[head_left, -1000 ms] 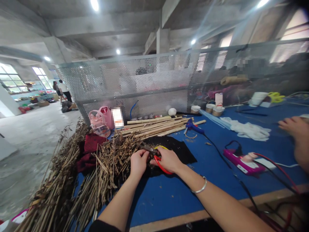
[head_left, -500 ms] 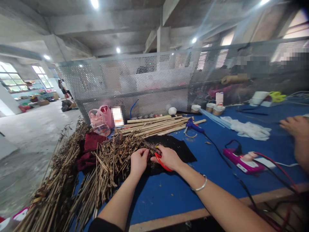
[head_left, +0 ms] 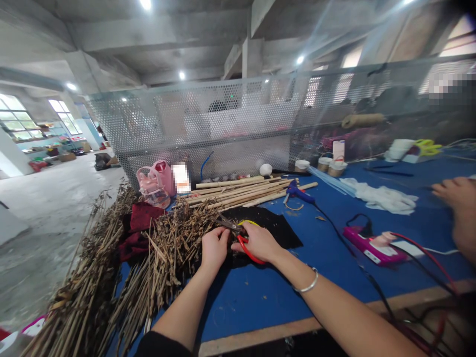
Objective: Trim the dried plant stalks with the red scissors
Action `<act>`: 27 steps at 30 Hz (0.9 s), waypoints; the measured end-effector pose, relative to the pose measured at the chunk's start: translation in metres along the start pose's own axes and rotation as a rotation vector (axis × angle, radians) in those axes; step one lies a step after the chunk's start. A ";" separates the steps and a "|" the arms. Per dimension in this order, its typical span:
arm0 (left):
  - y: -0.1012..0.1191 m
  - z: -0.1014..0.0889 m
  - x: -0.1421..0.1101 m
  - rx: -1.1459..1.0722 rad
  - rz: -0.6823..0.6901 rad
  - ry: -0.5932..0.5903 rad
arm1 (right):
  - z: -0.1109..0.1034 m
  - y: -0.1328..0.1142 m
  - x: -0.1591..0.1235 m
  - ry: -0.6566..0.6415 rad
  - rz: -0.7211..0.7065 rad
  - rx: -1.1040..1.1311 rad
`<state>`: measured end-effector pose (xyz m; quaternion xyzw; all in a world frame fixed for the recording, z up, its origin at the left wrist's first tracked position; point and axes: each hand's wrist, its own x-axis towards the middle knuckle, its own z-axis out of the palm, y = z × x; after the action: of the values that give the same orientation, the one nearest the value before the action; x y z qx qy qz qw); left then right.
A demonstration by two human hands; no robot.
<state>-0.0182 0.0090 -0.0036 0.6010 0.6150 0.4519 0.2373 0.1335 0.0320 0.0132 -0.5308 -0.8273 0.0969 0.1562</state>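
Note:
My left hand (head_left: 213, 246) is closed on a dry brown twig at the edge of the heap of dried stalks (head_left: 148, 258). My right hand (head_left: 257, 241) grips red-handled shears (head_left: 241, 238) whose blades point left toward the twig beside my left fingers. Both hands rest over a black cloth (head_left: 267, 225) on the blue table (head_left: 260, 297). A silver bangle (head_left: 307, 285) circles my right wrist.
Pale bamboo sticks (head_left: 241, 193) lie behind the cloth, with a blue glue gun (head_left: 297, 193) and its cable. A pink jug (head_left: 156, 186), dark red cloth (head_left: 139, 228), magenta device (head_left: 372, 248), white cloth (head_left: 379, 198), tape rolls (head_left: 329, 166) and a perforated metal screen (head_left: 230, 124) stand around. Another person's hand (head_left: 455, 196) is at right.
The shears' blades opened slightly again after closing half a second ago. My hands stay nearly in place. The distant people at the left have left the view.

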 end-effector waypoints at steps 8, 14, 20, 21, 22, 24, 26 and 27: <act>0.001 -0.002 0.001 0.007 -0.036 0.016 | 0.002 0.001 0.001 -0.032 0.041 -0.015; -0.002 -0.001 0.002 0.023 -0.041 0.045 | 0.006 0.002 0.001 0.031 -0.055 -0.004; -0.001 0.000 0.002 -0.054 -0.051 0.037 | 0.008 0.001 0.001 0.032 -0.066 0.038; -0.002 0.001 0.002 -0.098 -0.076 0.031 | 0.008 0.002 0.001 0.033 -0.073 0.049; -0.002 0.002 0.002 -0.143 -0.101 0.023 | 0.009 0.002 0.001 0.035 -0.080 0.060; -0.001 0.003 0.002 -0.202 -0.128 0.013 | 0.009 0.003 0.002 0.037 -0.088 0.079; 0.000 0.003 0.001 -0.195 -0.113 0.013 | 0.009 0.004 0.002 0.036 -0.089 0.083; 0.001 0.002 0.001 -0.168 -0.098 0.015 | 0.009 0.005 0.002 0.036 -0.091 0.079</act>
<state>-0.0158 0.0101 -0.0035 0.5449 0.6053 0.4944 0.3039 0.1335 0.0357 0.0032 -0.4876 -0.8432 0.1126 0.1963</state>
